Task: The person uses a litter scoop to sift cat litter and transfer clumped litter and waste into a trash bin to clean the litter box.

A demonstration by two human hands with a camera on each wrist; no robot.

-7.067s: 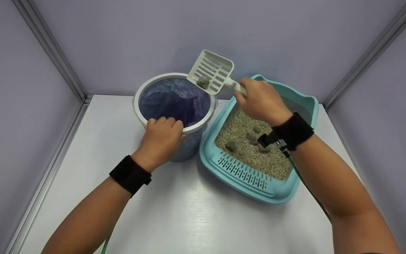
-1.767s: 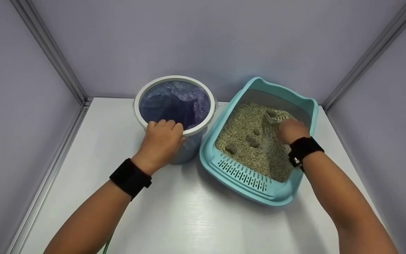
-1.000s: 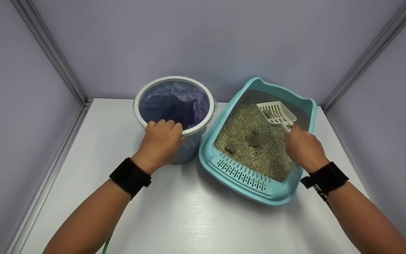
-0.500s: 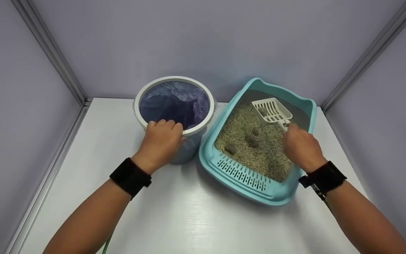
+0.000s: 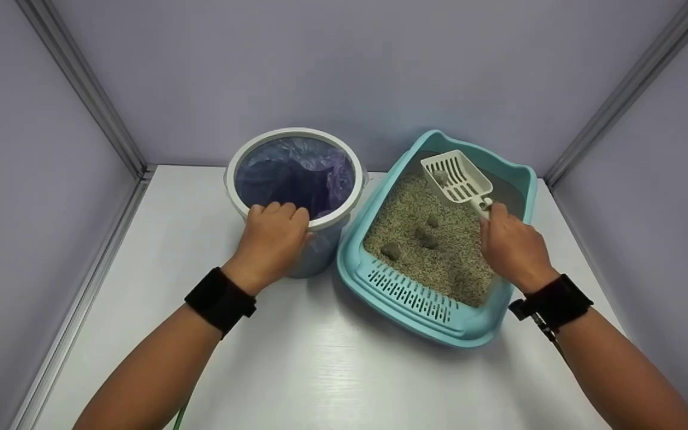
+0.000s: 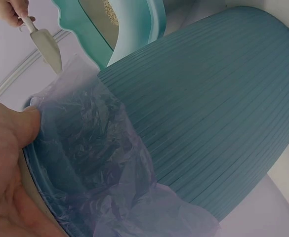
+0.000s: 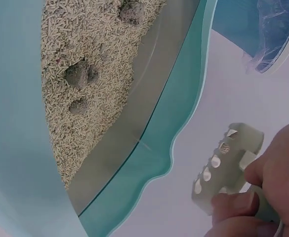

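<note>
My right hand (image 5: 516,246) grips the handle of a cream slotted litter scoop (image 5: 462,179), held up over the far part of a turquoise litter box (image 5: 407,313). One greyish clump (image 5: 441,177) lies in the scoop near its front edge. Several more clumps (image 5: 391,251) sit on the pellet litter (image 5: 415,206) in the box. My left hand (image 5: 274,242) holds the near rim of a bin (image 5: 314,251) lined with a thin purple-blue bag (image 5: 302,173). In the left wrist view, the thumb (image 6: 28,126) presses the rim where the liner folds over outside.
Bin and litter box stand side by side on a white table (image 5: 320,382), near the back wall (image 5: 344,65). Grey panels with metal edge strips (image 5: 84,89) enclose both sides. A green cable (image 5: 180,413) runs below my left forearm.
My right hand has lifted the scoop out of the litter with a clump in it, then raised it slightly farther back and left. My left hand stays on the bin rim.
</note>
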